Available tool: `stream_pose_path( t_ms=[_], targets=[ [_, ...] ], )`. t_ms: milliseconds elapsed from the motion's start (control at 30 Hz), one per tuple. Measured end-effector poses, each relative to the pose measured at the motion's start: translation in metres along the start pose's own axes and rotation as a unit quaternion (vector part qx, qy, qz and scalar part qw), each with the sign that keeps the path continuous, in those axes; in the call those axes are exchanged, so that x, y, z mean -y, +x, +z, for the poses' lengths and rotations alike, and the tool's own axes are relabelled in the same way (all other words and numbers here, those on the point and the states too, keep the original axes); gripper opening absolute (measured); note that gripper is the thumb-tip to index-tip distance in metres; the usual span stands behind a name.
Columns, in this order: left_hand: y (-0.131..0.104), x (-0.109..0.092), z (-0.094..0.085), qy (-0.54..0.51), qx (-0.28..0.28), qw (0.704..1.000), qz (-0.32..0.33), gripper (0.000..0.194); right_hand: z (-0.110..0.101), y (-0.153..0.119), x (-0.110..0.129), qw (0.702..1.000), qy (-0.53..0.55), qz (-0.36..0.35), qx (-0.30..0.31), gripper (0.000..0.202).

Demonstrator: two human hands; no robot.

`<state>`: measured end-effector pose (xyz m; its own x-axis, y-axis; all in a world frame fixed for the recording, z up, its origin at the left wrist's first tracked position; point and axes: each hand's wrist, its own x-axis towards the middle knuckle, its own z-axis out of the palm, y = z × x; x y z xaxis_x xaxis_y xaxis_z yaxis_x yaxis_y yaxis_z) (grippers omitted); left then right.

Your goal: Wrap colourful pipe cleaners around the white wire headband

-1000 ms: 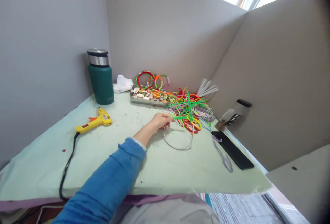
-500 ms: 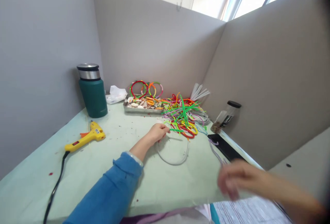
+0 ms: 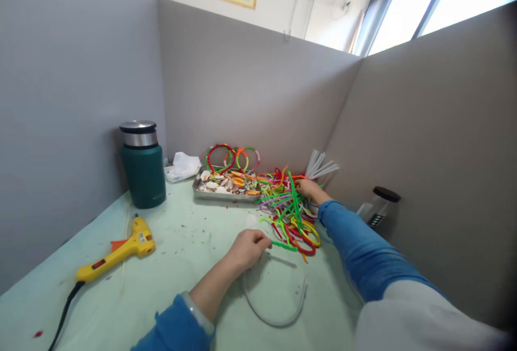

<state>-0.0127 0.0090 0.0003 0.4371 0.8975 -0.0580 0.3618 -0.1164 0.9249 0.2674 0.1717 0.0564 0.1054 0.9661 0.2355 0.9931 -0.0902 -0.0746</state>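
Note:
My left hand is closed in a pinch above the table, with a short green pipe cleaner sticking out to the right of its fingertips. A thin grey hoop, like a headband, curves below this hand; one end runs up under the fingers, and whether they grip it too is hidden. Farther back, my right hand reaches into the far right side of a tangled heap of coloured pipe cleaners. Its fingertips are partly hidden among the strands, so their grip does not show.
Left of the heap is a metal tray of shells, with coloured hoops behind. A yellow glue gun and a green flask stand on the left. White sticks lean at the back; a clear jar is beyond my right arm.
My right hand has moved from the near right forward and left into the pipe cleaner heap. My left hand keeps its pinch on the green pipe cleaner. The camera view has tilted up.

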Motion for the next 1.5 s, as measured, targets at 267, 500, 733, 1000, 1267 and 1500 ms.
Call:
stream_pose_path(
  t_ms=[267, 500, 733, 1000, 1267, 1500],
  targets=[
    [0.001, 0.005, 0.003, -0.004, 0.001, 1.0, -0.005, 0.029, -0.045, 0.025, 0.018, 0.993, -0.028, -0.011, -0.115, 0.033],
    [-0.006, 0.009, 0.004, 0.002, -0.001, 1.0, 0.01, 0.028, -0.003, 0.01, 0.062, 0.985, 0.018, -0.102, -0.135, 0.034],
    [-0.002, 0.009, 0.001, 0.003, -0.004, 1.0, 0.004, 0.028, 0.02, 0.024, 0.068, 0.998, 0.006, 0.015, -0.06, 0.021],
    [0.004, 0.012, 0.003, 0.015, 0.0, 1.0, 0.005, 0.029, -0.073, 0.052, 0.043, 0.888, 0.308, -0.057, -0.337, 0.033],
    [-0.005, 0.011, 0.01, 0.029, -0.001, 1.0, 0.011, 0.029, -0.074, -0.051, 0.05, 0.91, 0.296, -0.156, -0.245, 0.022],
    [-0.001, 0.015, 0.017, 0.008, -0.014, 1.0, 0.013, 0.034, 0.008, -0.166, 0.051, 0.94, 0.135, -0.305, -0.07, 0.021]
  ],
)
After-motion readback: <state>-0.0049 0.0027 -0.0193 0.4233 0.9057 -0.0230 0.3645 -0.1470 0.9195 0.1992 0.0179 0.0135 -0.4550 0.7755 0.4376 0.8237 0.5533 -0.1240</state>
